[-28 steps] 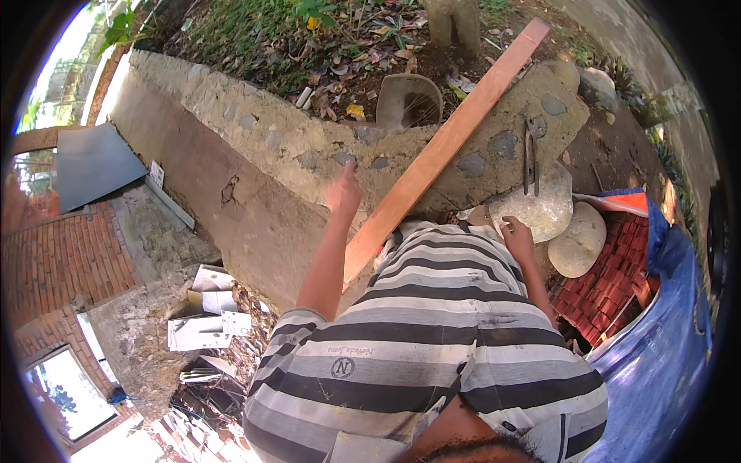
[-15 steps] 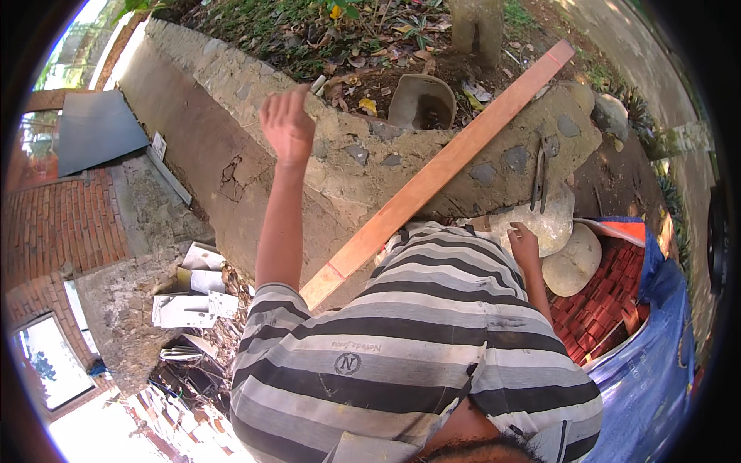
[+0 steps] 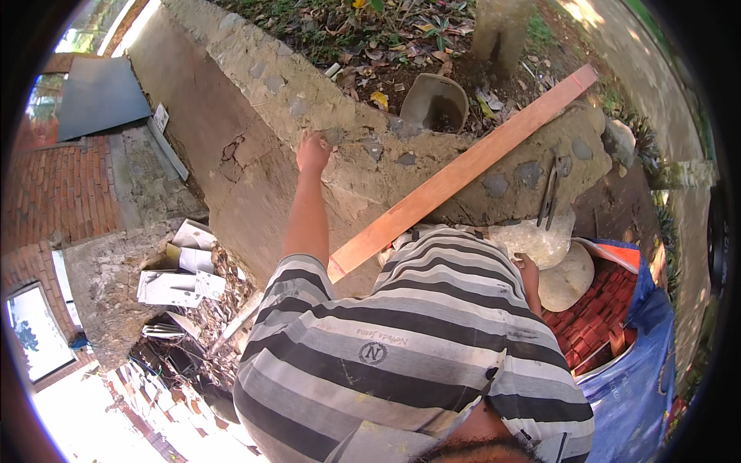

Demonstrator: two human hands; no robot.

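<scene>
Left hand [image 3: 314, 152] half-curled, apparently empty, at the stone-set wall [image 3: 270, 77]; right hand [image 3: 528, 272] partly hidden, grip indeterminable. Timber plank [image 3: 463, 171] appears stiff, moderately heavy; hold long edges, mid-length.

This is an outdoor yard, apparently beside a building [image 3: 62, 185]: its brickwork shows at the left of the frame, leaf-strewn soil [image 3: 378, 58] and a tree trunk [image 3: 500, 38] at upper middle, above a stone-studded wall [image 3: 386, 177].
</scene>
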